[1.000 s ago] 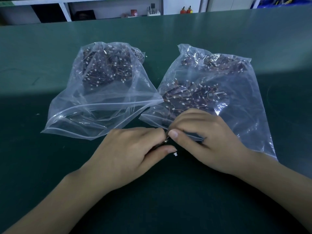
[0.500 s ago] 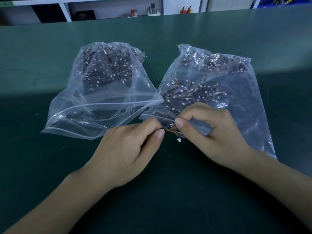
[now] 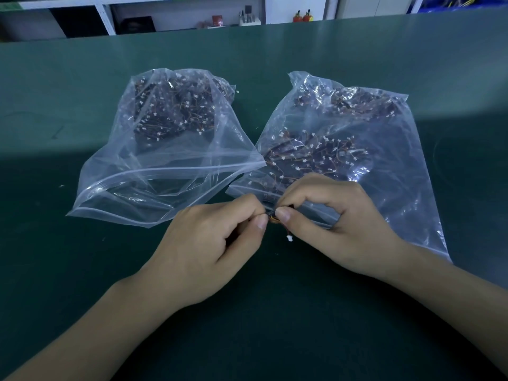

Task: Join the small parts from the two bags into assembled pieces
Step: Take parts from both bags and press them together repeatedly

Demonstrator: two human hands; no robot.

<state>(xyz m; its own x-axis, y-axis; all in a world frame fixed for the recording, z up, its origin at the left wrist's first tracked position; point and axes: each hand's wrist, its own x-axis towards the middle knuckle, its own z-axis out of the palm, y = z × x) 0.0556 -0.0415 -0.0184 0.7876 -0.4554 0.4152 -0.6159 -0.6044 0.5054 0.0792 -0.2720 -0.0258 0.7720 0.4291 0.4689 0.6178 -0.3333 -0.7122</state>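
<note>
Now both hands have lifted off the table: left hand (image 3: 209, 243) and right hand (image 3: 335, 218) each pinch the small part (image 3: 270, 214) between fingertips, before the right bag (image 3: 357, 160); joining looks underway.

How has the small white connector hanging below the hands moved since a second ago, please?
Yes: the white connector has risen slightly toward the right bag, whose mouth edge hasn't moved, as both hands lifted the piece.

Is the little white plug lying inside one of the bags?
No, the white plug dangles on thin wires below the right hand, outside both bags, over the green table.
</note>
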